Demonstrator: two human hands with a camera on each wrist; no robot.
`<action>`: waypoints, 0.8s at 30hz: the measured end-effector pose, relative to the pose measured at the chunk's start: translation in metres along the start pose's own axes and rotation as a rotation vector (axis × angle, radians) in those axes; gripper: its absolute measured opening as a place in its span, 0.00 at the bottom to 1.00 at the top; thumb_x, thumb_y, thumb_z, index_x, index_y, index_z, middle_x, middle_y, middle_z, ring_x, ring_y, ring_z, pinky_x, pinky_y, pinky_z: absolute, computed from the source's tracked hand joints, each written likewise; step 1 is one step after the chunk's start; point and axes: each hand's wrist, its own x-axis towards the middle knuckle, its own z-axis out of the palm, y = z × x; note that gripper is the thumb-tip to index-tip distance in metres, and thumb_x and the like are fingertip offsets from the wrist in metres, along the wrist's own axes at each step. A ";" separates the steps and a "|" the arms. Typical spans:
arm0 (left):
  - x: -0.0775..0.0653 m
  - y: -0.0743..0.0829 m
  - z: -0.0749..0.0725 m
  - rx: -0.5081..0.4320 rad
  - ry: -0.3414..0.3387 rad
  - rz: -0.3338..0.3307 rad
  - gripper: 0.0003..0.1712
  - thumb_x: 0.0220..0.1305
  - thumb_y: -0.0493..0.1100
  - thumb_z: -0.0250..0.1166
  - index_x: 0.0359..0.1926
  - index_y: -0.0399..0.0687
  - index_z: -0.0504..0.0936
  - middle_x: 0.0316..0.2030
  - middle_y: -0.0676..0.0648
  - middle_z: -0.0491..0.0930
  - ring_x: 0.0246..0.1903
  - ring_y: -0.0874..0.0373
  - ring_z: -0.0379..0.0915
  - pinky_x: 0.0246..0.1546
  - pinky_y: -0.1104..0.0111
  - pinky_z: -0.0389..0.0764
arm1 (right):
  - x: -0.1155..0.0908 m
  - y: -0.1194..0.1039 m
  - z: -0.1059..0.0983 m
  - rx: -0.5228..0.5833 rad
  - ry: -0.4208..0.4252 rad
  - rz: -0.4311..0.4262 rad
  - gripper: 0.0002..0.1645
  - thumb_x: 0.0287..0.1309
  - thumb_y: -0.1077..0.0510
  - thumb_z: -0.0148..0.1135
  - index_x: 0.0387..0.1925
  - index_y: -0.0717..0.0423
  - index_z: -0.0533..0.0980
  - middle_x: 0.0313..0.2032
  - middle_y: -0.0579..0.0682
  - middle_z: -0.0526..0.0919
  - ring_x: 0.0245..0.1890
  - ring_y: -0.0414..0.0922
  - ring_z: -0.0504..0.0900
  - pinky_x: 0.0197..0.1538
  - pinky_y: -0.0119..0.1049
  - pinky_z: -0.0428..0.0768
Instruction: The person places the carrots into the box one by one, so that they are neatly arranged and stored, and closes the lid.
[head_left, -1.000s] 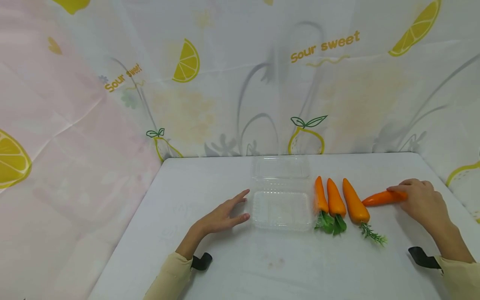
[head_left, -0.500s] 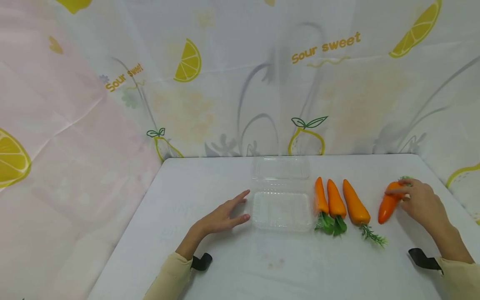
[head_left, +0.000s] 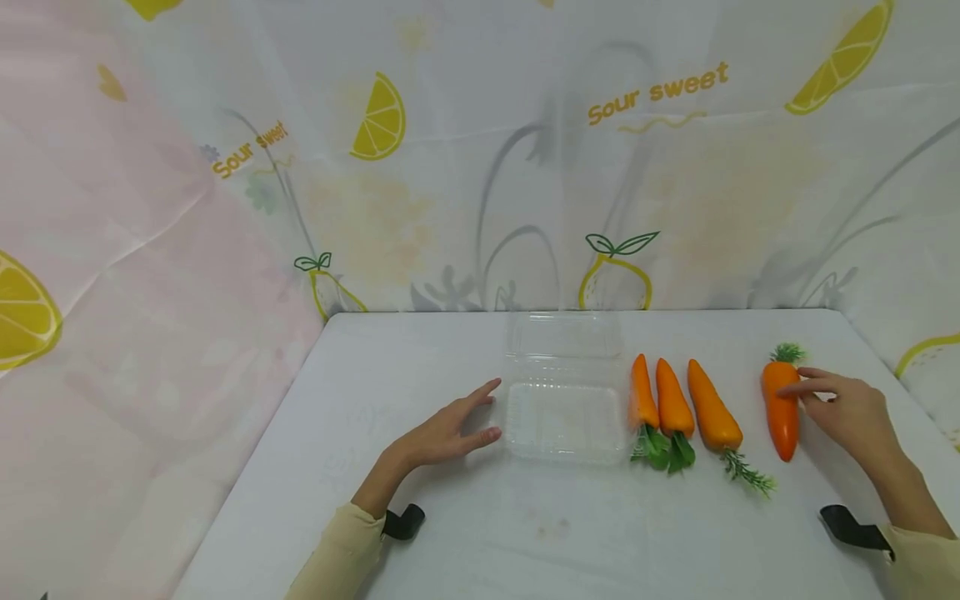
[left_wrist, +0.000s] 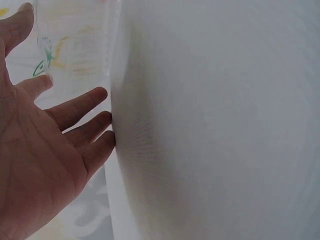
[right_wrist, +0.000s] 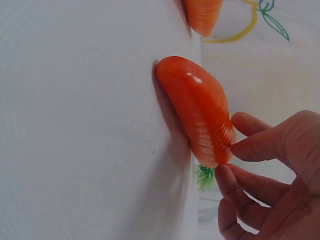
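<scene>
My right hand (head_left: 851, 417) is at the fourth carrot (head_left: 781, 408) on the right of the table. That carrot lies with its leaves away from me and its tip toward me. In the right wrist view, loosely bent fingertips (right_wrist: 239, 150) meet the thick end of the orange carrot (right_wrist: 197, 107), without closing round it. My left hand (head_left: 442, 433) lies beside a clear plastic clamshell box (head_left: 566, 454), fingers spread and holding nothing. The box stands with its lid (head_left: 564, 335) folded back. In the left wrist view, the left hand (left_wrist: 55, 155) has its fingers apart.
Three more carrots stand in a row right of the box: a left one (head_left: 642, 396), a middle one (head_left: 675, 400) and a right one (head_left: 714, 408), leaves toward me. A lemon-print cloth (head_left: 465, 208) hangs behind the white table (head_left: 405, 350).
The right hand's carrot has turned from lying sideways, tip to the left, to pointing its tip toward me. The right hand's fingers have loosened on it. The left hand stays put.
</scene>
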 end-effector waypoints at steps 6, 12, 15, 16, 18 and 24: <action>0.000 -0.001 -0.001 0.000 -0.001 -0.010 0.46 0.67 0.66 0.58 0.78 0.66 0.47 0.70 0.48 0.65 0.71 0.53 0.53 0.68 0.50 0.57 | -0.001 -0.001 -0.001 0.015 -0.054 0.059 0.26 0.67 0.55 0.61 0.57 0.72 0.73 0.48 0.78 0.76 0.44 0.71 0.74 0.33 0.52 0.77; 0.000 -0.002 -0.001 -0.008 -0.001 -0.007 0.46 0.67 0.66 0.58 0.79 0.64 0.47 0.70 0.48 0.65 0.71 0.53 0.52 0.68 0.49 0.56 | 0.002 -0.003 -0.002 -0.035 -0.149 0.151 0.43 0.65 0.41 0.61 0.64 0.73 0.64 0.48 0.78 0.76 0.46 0.74 0.72 0.39 0.63 0.74; 0.000 -0.003 -0.001 -0.012 0.000 -0.014 0.46 0.67 0.66 0.58 0.78 0.65 0.47 0.70 0.48 0.65 0.72 0.54 0.52 0.68 0.50 0.56 | 0.003 -0.002 -0.003 -0.055 -0.184 0.191 0.48 0.63 0.35 0.60 0.64 0.71 0.63 0.47 0.77 0.77 0.45 0.74 0.72 0.37 0.60 0.74; 0.000 -0.003 -0.001 -0.012 0.001 -0.015 0.46 0.67 0.66 0.58 0.78 0.66 0.47 0.69 0.48 0.65 0.72 0.54 0.52 0.68 0.50 0.56 | 0.003 -0.002 -0.003 -0.059 -0.193 0.200 0.49 0.62 0.34 0.60 0.65 0.71 0.63 0.47 0.77 0.77 0.45 0.74 0.72 0.36 0.59 0.74; 0.000 -0.002 0.000 -0.014 0.001 -0.019 0.46 0.67 0.66 0.58 0.78 0.66 0.47 0.69 0.49 0.65 0.72 0.54 0.52 0.68 0.49 0.56 | 0.004 -0.001 -0.003 -0.067 -0.202 0.215 0.51 0.61 0.32 0.60 0.65 0.71 0.62 0.47 0.76 0.77 0.44 0.74 0.73 0.36 0.57 0.74; 0.001 -0.001 -0.001 -0.009 0.000 -0.018 0.46 0.67 0.67 0.58 0.78 0.67 0.47 0.69 0.49 0.65 0.71 0.54 0.52 0.68 0.49 0.57 | 0.002 -0.003 -0.001 -0.050 -0.167 0.219 0.49 0.60 0.33 0.62 0.63 0.71 0.64 0.45 0.75 0.79 0.42 0.70 0.76 0.32 0.49 0.74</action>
